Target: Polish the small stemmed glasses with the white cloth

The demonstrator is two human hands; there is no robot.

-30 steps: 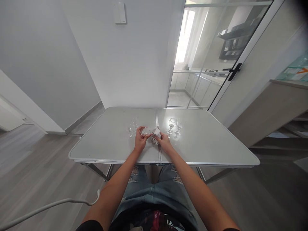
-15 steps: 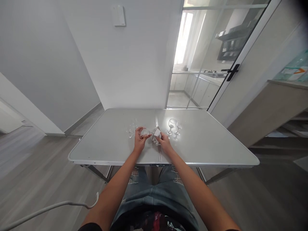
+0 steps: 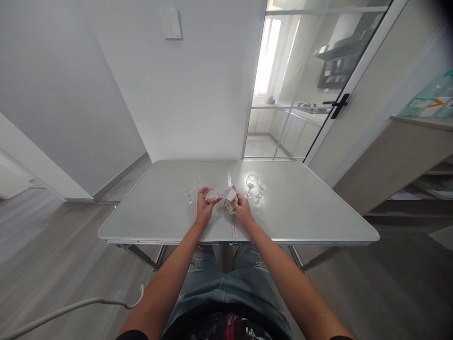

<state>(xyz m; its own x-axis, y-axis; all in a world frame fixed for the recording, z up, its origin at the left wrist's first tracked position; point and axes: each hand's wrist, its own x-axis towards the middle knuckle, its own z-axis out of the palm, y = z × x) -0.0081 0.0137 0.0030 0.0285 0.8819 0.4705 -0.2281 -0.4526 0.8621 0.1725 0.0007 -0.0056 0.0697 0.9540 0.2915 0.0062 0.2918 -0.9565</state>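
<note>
Near the middle of the table, my left hand [image 3: 205, 204] is closed round the bowl of a clear stemmed glass [image 3: 213, 194], which lies on its side in the grip. Its foot end points right, into a pale cloth [image 3: 231, 195]. My right hand [image 3: 242, 207] pinches that cloth against the foot end, which the cloth partly covers. Just right of the hands stand two clear stemmed glasses, a larger one [image 3: 251, 185] and one beside it [image 3: 261, 190]. More clear glassware [image 3: 191, 193] stands left of my left hand, too faint to make out fully.
The grey folding table [image 3: 300, 212] has a metal rim and a seam down its middle. A white wall [image 3: 198, 104] rises behind it, with a glass door [image 3: 283, 94] at right. Plastic bottles [image 3: 430, 101] stand on a wooden shelf at far right. A pale cable [image 3: 81, 302] crosses the lower left.
The hands, glass and cloth keep nearly the same position, with the right hand's fingers shifted slightly on the cloth. The whole view has moved a little.
</note>
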